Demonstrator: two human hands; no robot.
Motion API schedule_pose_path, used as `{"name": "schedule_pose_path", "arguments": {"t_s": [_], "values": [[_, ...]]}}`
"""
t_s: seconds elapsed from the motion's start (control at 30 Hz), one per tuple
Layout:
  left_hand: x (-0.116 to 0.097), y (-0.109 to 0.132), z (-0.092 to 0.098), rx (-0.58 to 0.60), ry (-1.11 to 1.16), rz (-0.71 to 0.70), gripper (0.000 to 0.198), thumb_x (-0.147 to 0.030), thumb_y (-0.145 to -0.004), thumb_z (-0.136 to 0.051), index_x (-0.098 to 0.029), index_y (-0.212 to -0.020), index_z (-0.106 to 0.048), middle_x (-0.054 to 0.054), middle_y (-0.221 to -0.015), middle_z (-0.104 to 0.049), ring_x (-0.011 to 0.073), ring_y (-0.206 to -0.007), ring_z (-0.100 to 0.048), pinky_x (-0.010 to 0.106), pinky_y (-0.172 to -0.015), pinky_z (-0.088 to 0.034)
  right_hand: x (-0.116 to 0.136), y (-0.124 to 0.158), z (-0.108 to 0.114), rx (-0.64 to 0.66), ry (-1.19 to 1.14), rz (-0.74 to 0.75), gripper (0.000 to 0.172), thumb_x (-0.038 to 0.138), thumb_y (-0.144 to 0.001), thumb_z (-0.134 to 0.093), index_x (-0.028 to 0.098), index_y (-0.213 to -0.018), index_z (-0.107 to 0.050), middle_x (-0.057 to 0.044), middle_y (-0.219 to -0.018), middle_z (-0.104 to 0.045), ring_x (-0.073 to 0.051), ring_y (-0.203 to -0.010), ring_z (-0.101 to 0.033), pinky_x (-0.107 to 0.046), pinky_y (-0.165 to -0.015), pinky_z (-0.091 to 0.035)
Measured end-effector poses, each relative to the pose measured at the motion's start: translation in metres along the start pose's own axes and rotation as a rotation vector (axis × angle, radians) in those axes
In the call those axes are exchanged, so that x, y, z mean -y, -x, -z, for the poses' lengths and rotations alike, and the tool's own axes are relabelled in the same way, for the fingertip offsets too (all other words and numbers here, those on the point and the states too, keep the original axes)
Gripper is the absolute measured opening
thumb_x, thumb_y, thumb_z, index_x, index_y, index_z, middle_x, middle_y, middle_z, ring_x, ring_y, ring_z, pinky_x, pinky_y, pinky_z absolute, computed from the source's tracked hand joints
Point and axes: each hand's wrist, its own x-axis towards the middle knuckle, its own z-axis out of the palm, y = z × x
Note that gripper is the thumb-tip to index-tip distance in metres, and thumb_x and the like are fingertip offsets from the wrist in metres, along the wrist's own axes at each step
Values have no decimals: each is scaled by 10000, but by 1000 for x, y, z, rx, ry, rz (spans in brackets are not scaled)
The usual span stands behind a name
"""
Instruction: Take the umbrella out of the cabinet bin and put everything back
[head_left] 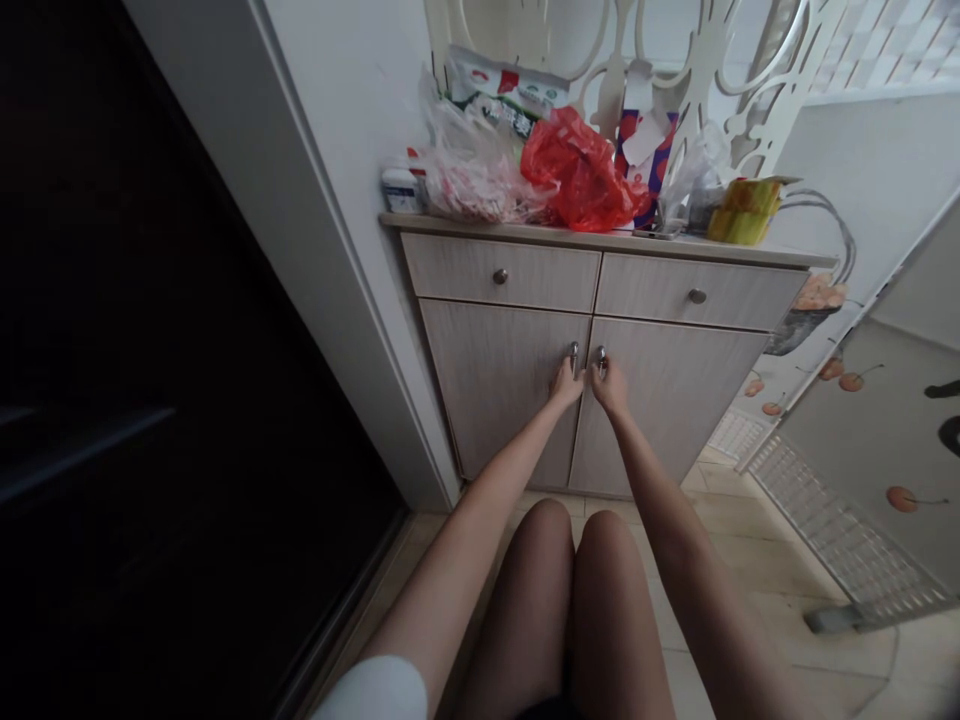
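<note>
A low pale-wood cabinet (495,400) stands ahead of me with two drawers above two closed doors. My left hand (566,382) is closed around the metal handle of the left door (574,353). My right hand (609,385) is closed around the metal handle of the right door (601,357). Both arms reach straight forward, and my knees (574,540) show below them, close to the cabinet front.
The cabinet top carries a red plastic bag (581,175), a clear bag (469,175), packets and a yellow-green box (742,210). A dark doorway (150,400) is on the left. A glass door with cherry prints (870,450) stands at the right over a tiled floor (750,560).
</note>
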Motion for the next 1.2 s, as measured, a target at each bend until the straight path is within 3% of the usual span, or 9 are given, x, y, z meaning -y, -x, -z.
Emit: {"name": "schedule_pose_path", "arguments": {"t_s": [0.2, 0.47, 0.6, 0.7, 0.9, 1.03, 1.2], "values": [[19, 3, -8, -7, -72, -101, 170, -144, -940, -495, -143, -1033, -637, 158, -1001, -689, 249, -1000, -643, 360, -926, -440, -8, -5, -20, 22, -145, -59, 350, 399, -945, -408, 138, -1071, -605, -186, -957, -702, -256, -873, -628, -370, -808, -463], [24, 39, 9, -46, -59, -138, 176, -150, -955, -469, -158, -1040, -623, 153, -1038, -696, 236, -978, -647, 336, -899, -437, -18, 25, -3, 25, -238, -4, 364, 464, -939, -414, 169, -1056, -592, -156, -979, -689, -246, -865, -626, -396, -841, -486], [30, 66, 29, -54, 2, -175, 129, -166, -943, -503, -185, -971, -628, 123, -967, -700, 233, -932, -648, 335, -890, -439, -27, 55, 19, 33, -340, 55, 360, 538, -911, -477, 213, -1022, -586, -97, -936, -678, -224, -834, -614, -386, -833, -485], [34, 86, 46, -68, 93, -196, 79, -170, -909, -564, -209, -905, -632, 104, -929, -698, 235, -912, -650, 330, -888, -445, -31, 79, 42, 18, -371, 90, 274, 498, -904, -528, 240, -971, -593, -63, -880, -661, -213, -802, -606, -365, -806, -480], [44, 133, 88, -144, 149, -189, 46, -245, -885, -615, -230, -919, -643, 73, -874, -698, 223, -878, -656, 325, -892, -464, -30, 127, 94, -7, -208, 74, 233, 446, -939, -500, 253, -1005, -613, -63, -867, -693, -224, -802, -634, -384, -822, -464], [58, 164, 120, -206, 154, -188, 183, -396, -888, -611, -228, -955, -643, 70, -871, -704, 224, -867, -679, 326, -867, -491, -37, 157, 125, -122, -145, 33, 329, 508, -927, -513, 229, -1072, -609, -69, -864, -709, -234, -822, -656, -409, -841, -483], [78, 190, 155, -366, 144, -140, 418, -582, -849, -578, -201, -1003, -655, 99, -914, -728, 239, -861, -702, 350, -837, -533, -53, 183, 160, -229, -163, 18, 385, 521, -903, -557, 196, -1108, -560, -62, -845, -718, -223, -808, -689, -417, -845, -512]]}}
